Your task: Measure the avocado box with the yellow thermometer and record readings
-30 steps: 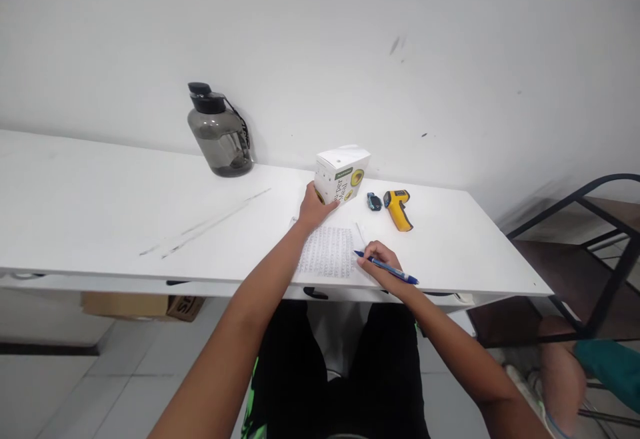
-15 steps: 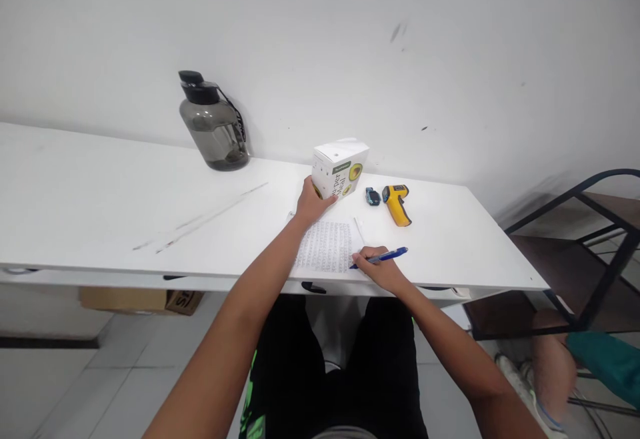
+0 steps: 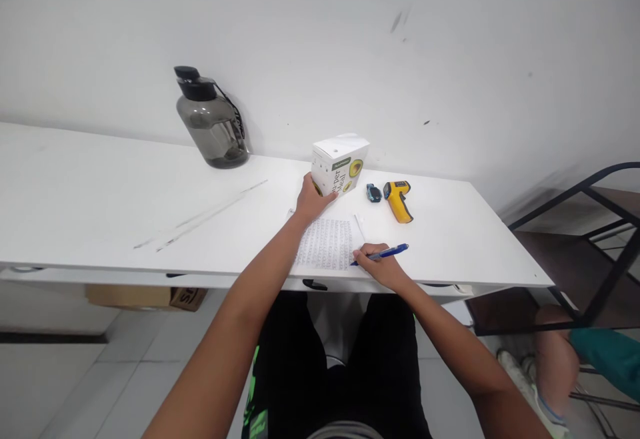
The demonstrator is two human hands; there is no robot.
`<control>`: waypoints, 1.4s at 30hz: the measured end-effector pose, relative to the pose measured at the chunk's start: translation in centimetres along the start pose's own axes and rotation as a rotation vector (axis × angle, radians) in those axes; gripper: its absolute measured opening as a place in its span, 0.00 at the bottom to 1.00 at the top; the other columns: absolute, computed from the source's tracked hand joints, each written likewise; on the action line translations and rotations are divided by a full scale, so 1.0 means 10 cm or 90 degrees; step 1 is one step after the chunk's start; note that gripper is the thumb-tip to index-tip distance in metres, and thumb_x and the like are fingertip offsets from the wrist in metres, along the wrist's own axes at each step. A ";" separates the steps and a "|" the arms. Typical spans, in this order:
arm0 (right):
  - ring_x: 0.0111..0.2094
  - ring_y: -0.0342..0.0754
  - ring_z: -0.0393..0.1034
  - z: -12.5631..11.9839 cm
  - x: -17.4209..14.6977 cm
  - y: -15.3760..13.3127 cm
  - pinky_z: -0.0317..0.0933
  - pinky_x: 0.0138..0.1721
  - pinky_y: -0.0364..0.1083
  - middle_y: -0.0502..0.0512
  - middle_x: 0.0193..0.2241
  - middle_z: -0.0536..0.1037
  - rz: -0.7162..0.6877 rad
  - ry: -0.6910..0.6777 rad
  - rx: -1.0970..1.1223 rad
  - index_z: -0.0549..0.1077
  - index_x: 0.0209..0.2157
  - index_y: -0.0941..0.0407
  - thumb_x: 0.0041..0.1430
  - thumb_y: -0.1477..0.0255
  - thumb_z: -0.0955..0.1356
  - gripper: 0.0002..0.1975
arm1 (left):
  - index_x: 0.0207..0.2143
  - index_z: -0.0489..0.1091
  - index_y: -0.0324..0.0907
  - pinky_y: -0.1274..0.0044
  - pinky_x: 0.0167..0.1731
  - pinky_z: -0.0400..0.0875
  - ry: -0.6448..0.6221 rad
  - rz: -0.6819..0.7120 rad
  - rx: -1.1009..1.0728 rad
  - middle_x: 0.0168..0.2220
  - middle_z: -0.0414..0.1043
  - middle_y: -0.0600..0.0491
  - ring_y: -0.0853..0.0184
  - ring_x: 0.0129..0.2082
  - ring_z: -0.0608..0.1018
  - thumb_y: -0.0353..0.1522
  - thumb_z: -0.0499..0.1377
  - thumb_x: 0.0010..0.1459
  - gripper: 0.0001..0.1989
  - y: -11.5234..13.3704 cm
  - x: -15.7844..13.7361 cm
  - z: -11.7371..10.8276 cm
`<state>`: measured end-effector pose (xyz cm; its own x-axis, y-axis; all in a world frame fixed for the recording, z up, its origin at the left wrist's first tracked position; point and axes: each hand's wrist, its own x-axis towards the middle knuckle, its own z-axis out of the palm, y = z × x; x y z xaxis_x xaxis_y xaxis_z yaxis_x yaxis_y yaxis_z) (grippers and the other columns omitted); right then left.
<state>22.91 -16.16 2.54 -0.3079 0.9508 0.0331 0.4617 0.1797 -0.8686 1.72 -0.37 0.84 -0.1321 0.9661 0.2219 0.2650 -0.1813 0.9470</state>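
Blue pen [image 3: 387, 252] is gripped in the closed fingers of the right hand [image 3: 379, 267], with its tip low down, by the right end of the writing. It cannot be told if the tip is touching the paper [image 3: 323, 245]. The paper is laid flat near the front of the white table [image 3: 450, 232]. Most of it is filled with small rows of marks, so much of the page looks to be done. Only a thin bare strip is seen at its right side, and that may be what is left. Just past the paper, a white meal box [image 3: 347, 171] with avocado pictures is gripped by the left hand [image 3: 310, 200]. Beside the box, a small watch [image 3: 374, 193] and a yellow infrared thermometer [image 3: 399, 203] are laid close together. Off to the left, a big gray water jug [image 3: 213, 129] is set by the wall [image 3: 320, 39].
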 end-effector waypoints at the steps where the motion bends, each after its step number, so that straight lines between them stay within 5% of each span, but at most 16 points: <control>1: 0.28 0.49 0.69 0.00 0.00 0.00 0.63 0.33 0.48 0.52 0.23 0.75 0.001 0.006 0.000 0.70 0.21 0.52 0.61 0.55 0.68 0.20 | 0.57 0.58 0.48 0.57 0.56 0.72 0.001 -0.001 -0.002 0.60 0.70 0.44 0.48 0.60 0.75 0.37 0.75 0.44 0.41 0.00 0.00 0.00; 42: 0.23 0.44 0.59 0.01 -0.01 0.03 0.53 0.26 0.45 0.48 0.18 0.65 -0.032 0.036 -0.005 0.64 0.19 0.52 0.61 0.54 0.66 0.22 | 0.57 0.58 0.47 0.54 0.58 0.70 -0.004 0.000 -0.020 0.58 0.69 0.44 0.47 0.60 0.73 0.36 0.75 0.44 0.41 0.01 -0.01 0.00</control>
<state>22.95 -16.20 2.22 -0.2840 0.9531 0.1043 0.4533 0.2293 -0.8614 1.76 -0.45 0.96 -0.1262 0.9673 0.2200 0.2353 -0.1863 0.9539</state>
